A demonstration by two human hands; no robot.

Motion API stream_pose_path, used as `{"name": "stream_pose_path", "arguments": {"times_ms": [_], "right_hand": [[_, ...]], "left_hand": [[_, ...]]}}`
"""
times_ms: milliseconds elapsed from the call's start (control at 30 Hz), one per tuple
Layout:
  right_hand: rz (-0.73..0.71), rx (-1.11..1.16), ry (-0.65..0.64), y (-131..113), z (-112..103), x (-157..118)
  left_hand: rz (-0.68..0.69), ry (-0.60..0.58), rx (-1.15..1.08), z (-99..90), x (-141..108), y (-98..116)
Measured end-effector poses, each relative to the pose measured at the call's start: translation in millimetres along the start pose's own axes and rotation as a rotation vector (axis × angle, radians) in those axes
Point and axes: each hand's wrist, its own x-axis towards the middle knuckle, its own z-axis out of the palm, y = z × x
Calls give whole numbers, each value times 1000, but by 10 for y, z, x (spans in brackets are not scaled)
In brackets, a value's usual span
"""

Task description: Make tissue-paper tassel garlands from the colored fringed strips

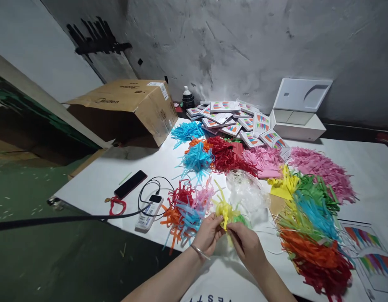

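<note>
Close to the table's front edge, my left hand [210, 233] pinches a yellow paper tassel [224, 210] near its middle. My right hand [246, 242] grips the same tassel just right of it, thumb and fingertips pressed together. Its thin strips fan out above and below my fingers. A bit of green tassel [241, 219] shows just behind my right hand. Left of my hands lies a loose pile of red, pink, blue and orange tassels [188, 209]. Behind them rests crumpled clear plastic [248, 193].
Coloured tassel bundles [313, 226] cover the right side. Stacked printed packets [225, 118] and an open white box [296, 126] stand at the back. A cardboard box [127, 109], a phone [131, 184] and a white power bank [149, 214] with a cable lie left.
</note>
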Motion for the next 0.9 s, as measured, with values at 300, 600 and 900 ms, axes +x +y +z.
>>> {"name": "stream_pose_path", "arguments": {"times_ms": [300, 600, 900], "right_hand": [[-118, -174, -2, 6, 68, -11], [329, 29, 137, 23, -193, 16], [449, 149, 164, -69, -193, 40]], "left_hand": [[35, 37, 27, 9, -35, -81], [654, 286, 910, -220, -124, 285], [269, -259, 803, 103, -245, 361]]}}
